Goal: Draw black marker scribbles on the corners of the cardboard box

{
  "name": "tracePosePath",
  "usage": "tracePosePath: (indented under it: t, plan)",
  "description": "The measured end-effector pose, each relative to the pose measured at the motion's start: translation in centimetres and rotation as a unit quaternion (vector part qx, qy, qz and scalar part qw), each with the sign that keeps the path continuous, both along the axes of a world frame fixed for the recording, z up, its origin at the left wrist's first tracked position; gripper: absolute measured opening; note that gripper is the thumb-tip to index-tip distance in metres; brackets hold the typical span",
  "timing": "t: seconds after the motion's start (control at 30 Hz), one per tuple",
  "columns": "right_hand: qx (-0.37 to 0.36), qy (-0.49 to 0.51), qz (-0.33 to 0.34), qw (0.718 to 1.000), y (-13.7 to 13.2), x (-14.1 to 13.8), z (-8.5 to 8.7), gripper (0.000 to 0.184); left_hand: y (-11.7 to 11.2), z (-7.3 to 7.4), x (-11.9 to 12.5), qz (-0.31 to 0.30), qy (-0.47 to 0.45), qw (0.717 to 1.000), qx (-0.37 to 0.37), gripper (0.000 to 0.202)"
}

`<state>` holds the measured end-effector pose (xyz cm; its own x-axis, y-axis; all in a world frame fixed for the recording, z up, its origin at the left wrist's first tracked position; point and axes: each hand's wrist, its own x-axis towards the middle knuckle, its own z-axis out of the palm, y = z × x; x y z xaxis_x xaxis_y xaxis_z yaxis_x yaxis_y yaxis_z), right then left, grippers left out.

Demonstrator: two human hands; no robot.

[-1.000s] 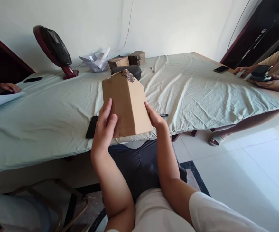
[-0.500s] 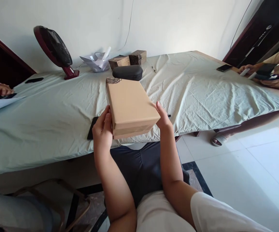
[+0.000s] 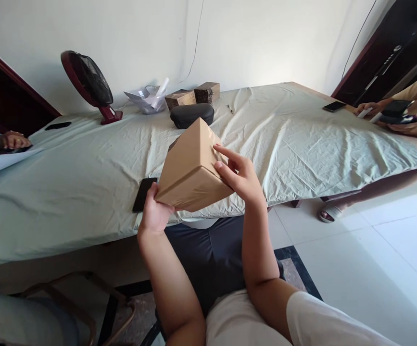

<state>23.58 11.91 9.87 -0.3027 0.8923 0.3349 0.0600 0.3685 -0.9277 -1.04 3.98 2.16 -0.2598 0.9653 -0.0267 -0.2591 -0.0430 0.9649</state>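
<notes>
Between my hands, the box now tilts, freshly turned, its side meeting my loosely open right hand (forefinger above thumb); my left hand grips its lower corner.

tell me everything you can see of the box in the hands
The box is plain tan and looks like cardboard, with flat sides and straight edges. It appears closed; shiny patches on its near and right sides look like clear tape. A bit of dark marking shows at its far left edge. It is tilted, a corner toward the viewer, over the table's near edge. The left hand supports its lower left corner; the right hand's thumb and forefinger touch its right side.
</notes>
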Motion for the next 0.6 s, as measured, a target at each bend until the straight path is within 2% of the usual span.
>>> tracePosePath:
  t: [0.1, 0.27, 0.47, 0.6]
  plan:
    - [0.026, 0.014, -0.002, 1.0, -0.5, -0.8, 0.2, 0.05, 1.4, -1.9, 0.3, -0.043, -0.108, 0.993, -0.021, 0.072]
    - [0.041, 0.021, 0.042, 0.998, -0.4, -1.9, -0.6, 0.044, 3.0, -4.3, 1.2, -0.055, -0.218, 0.974, -0.011, 0.071]
    - [0.086, -0.007, 0.048, 0.995, 0.7, -2.1, -2.0, 0.05, 3.0, -4.2, 0.9, -0.017, -0.283, 0.959, -0.002, 0.065]
    - [0.11, -0.024, 0.099, 0.989, 1.1, -2.0, -2.6, 0.067, 2.4, -3.4, 0.6, -0.027, -0.258, 0.965, -0.028, 0.079]
